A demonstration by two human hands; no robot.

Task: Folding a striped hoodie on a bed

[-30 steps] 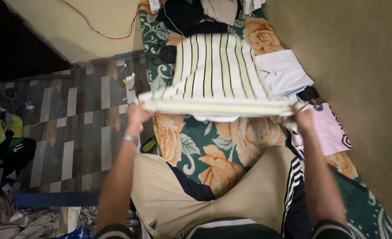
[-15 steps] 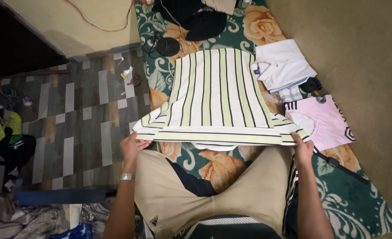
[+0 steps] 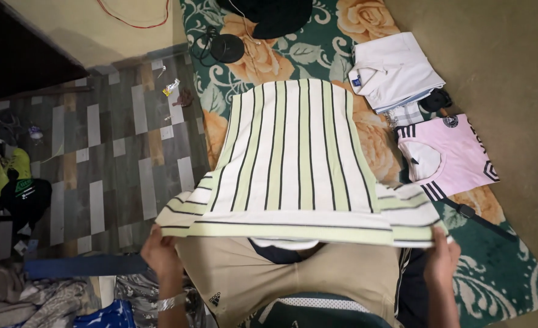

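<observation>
On the green mattress with its orange rose pattern (image 3: 317, 51), a striped shirt (image 3: 293, 158) in white, pale green and thin black lines lies spread flat, its near edge lifted over my lap. My left hand (image 3: 159, 254) pinches the near left corner of that edge, fingers closed on the cloth, and my right hand (image 3: 442, 260) grips the near right corner the same way, so the hem stretches straight between them above my tan shorts (image 3: 293, 279). Just beside the shirt on the right lie a folded white shirt (image 3: 396, 70) and a pink jersey (image 3: 448, 157). A black round thing (image 3: 227, 48) sits beyond the far end, and patterned floor tiles (image 3: 99, 158) run along the left.
</observation>
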